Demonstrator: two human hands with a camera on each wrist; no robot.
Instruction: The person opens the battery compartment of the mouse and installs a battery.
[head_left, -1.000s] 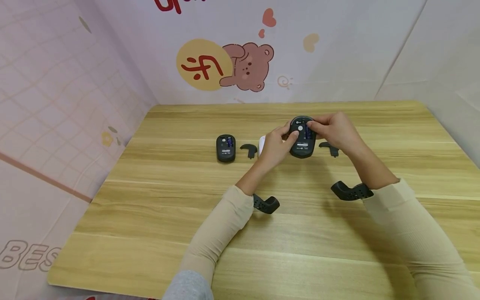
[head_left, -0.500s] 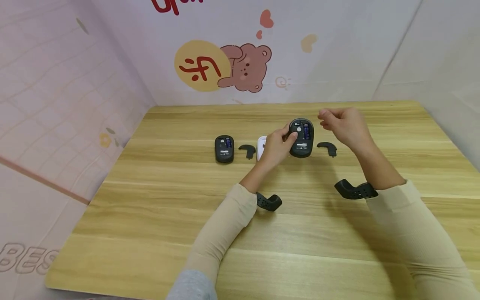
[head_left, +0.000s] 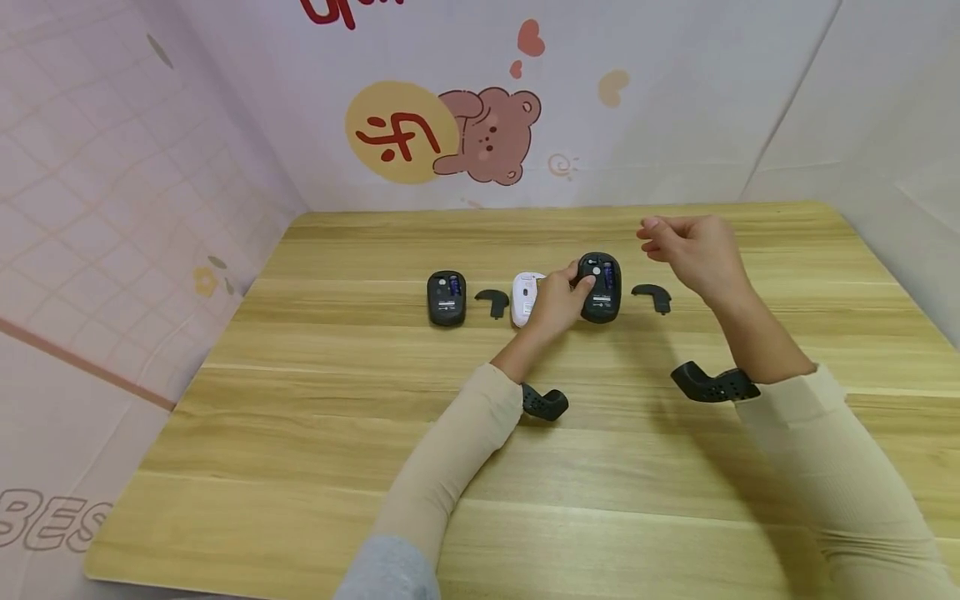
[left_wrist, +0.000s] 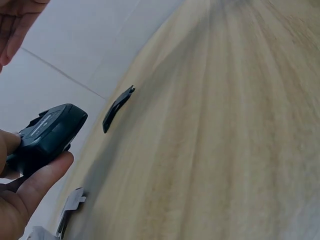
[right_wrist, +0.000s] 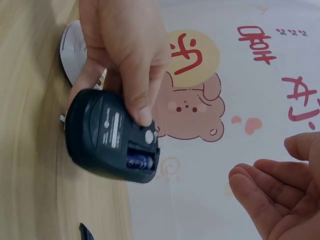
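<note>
My left hand (head_left: 557, 302) holds a black computer mouse (head_left: 602, 293) by its left edge, thumb on the underside, which faces me. Its battery bay lies uncovered, and a blue battery (right_wrist: 139, 161) shows inside in the right wrist view. To the right of the mouse my right hand (head_left: 701, 252) is raised, fingers loosely bent, with nothing visible in them. Below it on the table lies a black battery cover (head_left: 654, 296). A white mouse (head_left: 523, 293), also underside up, lies partly hidden behind my left hand.
A second black mouse (head_left: 447, 300) lies underside up further left, its bay uncovered with a blue battery in it. Beside it is another black battery cover (head_left: 495, 301). A small white piece (left_wrist: 74, 200) shows on the wooden table (head_left: 300, 433) in the left wrist view. A printed wall backdrop rises behind.
My right hand has drawn away from the mouse to the right, after touching its battery bay. The left hand has lowered the mouse slightly, and more of the white mouse shows.
</note>
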